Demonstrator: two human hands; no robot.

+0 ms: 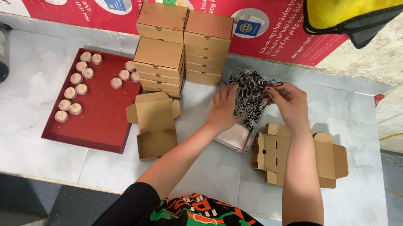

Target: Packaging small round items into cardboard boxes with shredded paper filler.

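Item: shredded paper filler (246, 94), dark/white, heaped in clear container (235, 135), table (7, 135) centre.
L hand (224, 108): fingers spread, pressed flat on filler at its 9 o'clock.
R hand (287, 103): pinching strands at 2 o'clock.
Open cardboard box (156, 124) at 9; flat carton (330, 159) at 4; closed box stacks (180, 44) at 11; red tray (103, 113) w/ round pieces (78, 81) far 9.

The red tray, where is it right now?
In the head view the red tray lies on the table's left half, left of the open box and the box stacks.

Tray (100, 129) left of stacked boxes (179, 49)
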